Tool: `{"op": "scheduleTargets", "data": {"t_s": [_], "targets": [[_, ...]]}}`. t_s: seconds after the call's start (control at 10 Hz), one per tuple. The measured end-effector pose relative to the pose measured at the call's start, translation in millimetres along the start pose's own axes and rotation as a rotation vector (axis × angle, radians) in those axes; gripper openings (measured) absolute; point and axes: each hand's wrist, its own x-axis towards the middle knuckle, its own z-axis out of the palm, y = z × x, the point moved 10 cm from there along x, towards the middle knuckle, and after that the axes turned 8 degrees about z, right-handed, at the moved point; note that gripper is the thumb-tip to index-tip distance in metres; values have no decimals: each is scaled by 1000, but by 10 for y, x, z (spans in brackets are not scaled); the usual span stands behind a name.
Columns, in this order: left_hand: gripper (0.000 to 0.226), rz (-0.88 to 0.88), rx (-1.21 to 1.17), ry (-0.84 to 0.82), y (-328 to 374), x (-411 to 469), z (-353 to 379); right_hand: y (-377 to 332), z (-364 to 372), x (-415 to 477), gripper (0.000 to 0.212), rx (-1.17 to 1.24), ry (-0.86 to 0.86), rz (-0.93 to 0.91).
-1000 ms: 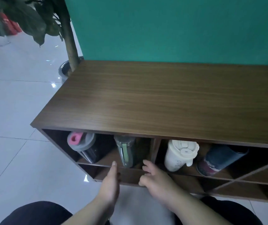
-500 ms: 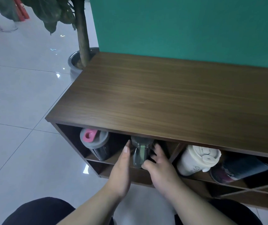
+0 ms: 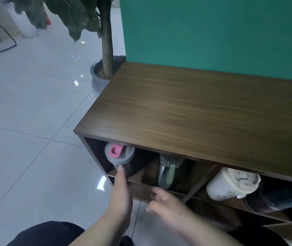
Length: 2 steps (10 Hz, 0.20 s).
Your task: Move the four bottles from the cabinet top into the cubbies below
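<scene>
Head view: the cabinet top [image 3: 203,110], filling the centre and right of the frame, carries no bottles, while all four lie on their sides in the cubbies along the lower half, so the job looks essentially done. The pink-capped bottle [image 3: 119,154] sits at lower centre-left, the clear bottle with the green strap [image 3: 168,172] beside it, the cream bottle [image 3: 230,185] right of a divider, and the dark bottle [image 3: 280,197] at the lower right edge. The left hand [image 3: 121,194] is open, one fingertip touching the pink-capped bottle; the right hand [image 3: 166,204], blurred, is open and holds nothing. A potted plant [image 3: 106,50] stands at upper centre-left, clear of the work.
</scene>
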Motion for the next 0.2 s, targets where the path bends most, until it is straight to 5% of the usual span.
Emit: {"op": "scheduleTargets", "data": {"t_s": [0.1,0.2], "targets": [[50,44,-64,122,199,116,-285,-369,97,51,102,146,49,-89],[54,81,-74,165,370,168,-456,-731,97,128,89,199,112,-182]]}}
